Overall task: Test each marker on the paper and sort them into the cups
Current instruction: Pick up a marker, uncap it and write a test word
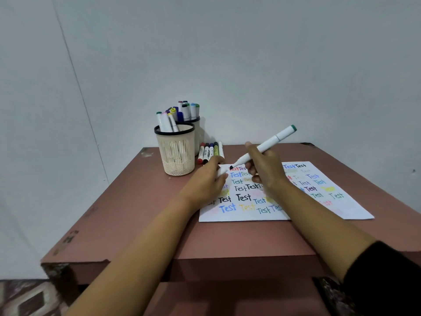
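Both hands work over the sheet: the right hand (264, 169) grips a white marker (264, 145) pen-fashion, its dark tip touching the top-left corner of the paper (355, 210), apparently to write in the little blank space left; the left hand (205, 181) is curled around what seems to be the white cap, beside the tip. Beyond, on the reddish-brown table (136, 213) against a bare pale wall (250, 53), stand two mesh cups (176, 151) full of markers, with five untested markers (210, 152) lying just beside them.
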The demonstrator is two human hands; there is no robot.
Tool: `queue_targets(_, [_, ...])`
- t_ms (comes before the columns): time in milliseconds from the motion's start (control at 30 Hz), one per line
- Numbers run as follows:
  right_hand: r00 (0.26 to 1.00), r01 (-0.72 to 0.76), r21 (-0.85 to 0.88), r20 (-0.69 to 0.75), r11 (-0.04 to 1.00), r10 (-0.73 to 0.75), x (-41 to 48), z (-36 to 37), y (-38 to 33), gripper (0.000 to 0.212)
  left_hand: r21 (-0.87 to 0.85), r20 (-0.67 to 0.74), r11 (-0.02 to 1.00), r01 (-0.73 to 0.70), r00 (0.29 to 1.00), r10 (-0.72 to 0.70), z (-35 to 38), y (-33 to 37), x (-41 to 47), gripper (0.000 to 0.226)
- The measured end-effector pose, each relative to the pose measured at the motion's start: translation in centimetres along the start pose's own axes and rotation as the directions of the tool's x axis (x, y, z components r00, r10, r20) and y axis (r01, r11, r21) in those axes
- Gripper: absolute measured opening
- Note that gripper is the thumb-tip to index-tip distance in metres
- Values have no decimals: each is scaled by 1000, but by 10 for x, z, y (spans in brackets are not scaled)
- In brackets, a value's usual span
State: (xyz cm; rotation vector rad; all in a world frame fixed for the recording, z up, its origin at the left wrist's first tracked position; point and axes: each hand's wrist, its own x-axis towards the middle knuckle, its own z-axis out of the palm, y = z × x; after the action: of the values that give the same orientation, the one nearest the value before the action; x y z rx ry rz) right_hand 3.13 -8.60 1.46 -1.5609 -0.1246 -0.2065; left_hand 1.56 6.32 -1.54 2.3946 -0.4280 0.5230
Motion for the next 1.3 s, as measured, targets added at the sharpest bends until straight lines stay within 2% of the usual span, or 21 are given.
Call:
queue_targets(200, [999,-43,82,23,996,41,7,5,15,32,-44,13,993,114,993,-113,3,-2,3,21])
queue_targets(367, [998,-56,117,5,992,55,11,4,17,31,-74,-23,989,124,992,-126,2,-4,5,21])
queue_targets(600, [992,-87,132,106,987,74,11,6,21,30,-141,-66,988,56,996,-66,4,-2,6,12])
queue_targets(800, [967,-166,247,229,955,109,6,6,19,32,-145,-68,989,9,997,-19,5,-1,5,22])
queue_targets(1067, [961,-185,326,256,927,102,3,8,19,28,-135,-101,990,-33,995,19,7,-2,4,18])
queue_targets(1300, [953,-210,316,279,925,121,6,6,24,26,-120,-98,992,-39,995,27,10,-4,3,17])
